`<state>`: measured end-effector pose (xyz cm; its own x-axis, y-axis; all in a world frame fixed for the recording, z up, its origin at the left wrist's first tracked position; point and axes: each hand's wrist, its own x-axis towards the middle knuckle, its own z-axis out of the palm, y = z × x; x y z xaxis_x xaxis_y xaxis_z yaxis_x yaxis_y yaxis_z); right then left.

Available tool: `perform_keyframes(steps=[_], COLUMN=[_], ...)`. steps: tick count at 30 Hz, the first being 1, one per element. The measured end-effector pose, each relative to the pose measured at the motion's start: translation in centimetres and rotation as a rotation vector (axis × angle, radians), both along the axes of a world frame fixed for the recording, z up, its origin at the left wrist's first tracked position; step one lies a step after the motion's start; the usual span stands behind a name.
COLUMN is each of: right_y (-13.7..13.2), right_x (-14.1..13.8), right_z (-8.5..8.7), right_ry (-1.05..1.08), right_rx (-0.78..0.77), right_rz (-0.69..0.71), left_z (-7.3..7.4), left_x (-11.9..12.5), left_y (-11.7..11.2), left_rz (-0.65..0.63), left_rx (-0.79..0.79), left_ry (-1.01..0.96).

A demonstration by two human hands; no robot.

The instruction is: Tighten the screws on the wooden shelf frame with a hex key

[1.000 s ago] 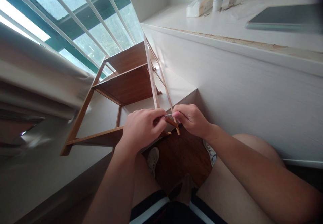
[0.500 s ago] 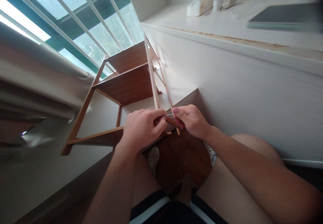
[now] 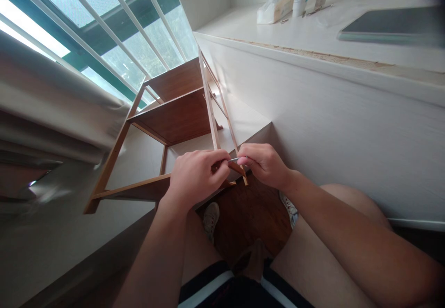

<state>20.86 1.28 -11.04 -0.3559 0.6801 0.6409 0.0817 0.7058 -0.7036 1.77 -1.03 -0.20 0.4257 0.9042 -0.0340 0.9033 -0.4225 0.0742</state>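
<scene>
The right hand [image 3: 266,165] pinches a thin metal key [image 3: 233,159], probably a hex key, with its fingers closed on the right end. Just beside it, the left hand [image 3: 196,176] is clamped round the near corner of the rack [image 3: 107,164]. The key lies almost level, tip pointing left into that corner. The rack lies on its side, its long axis running far toward the window [image 3: 104,30]. Two shelves [image 3: 177,118] are fitted; the near joint looks unfinished.
</scene>
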Motion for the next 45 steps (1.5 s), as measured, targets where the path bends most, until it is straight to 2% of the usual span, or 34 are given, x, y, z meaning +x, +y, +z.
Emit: perform_keyframes(steps=[10, 20, 30, 36, 45], right_y=[0.0, 0.2, 0.3, 0.4, 0.0], right_x=[-0.2, -0.7, -0.5, -0.6, -0.5], right_z=[0.1, -0.7, -0.7, -0.9, -0.6], right_ry=[0.067, 0.097, 0.098, 0.101, 0.064], right_rx=[-0.032, -0.142, -0.148, -0.118, -0.233], right_rz=[0.003, -0.027, 0.018, -0.001, 0.000], left_z=[0.1, 0.0, 0.0, 0.0, -0.1], left_x=[0.1, 0.1, 0.2, 0.0, 0.0], left_y=[-0.1, -0.1, -0.1, -0.1, -0.1], left_rz=[-0.001, 0.010, 0.015, 0.006, -0.010], left_rx=[0.004, -0.008, -0.017, -0.004, -0.004], left_ry=[0.012, 0.018, 0.018, 0.013, 0.005])
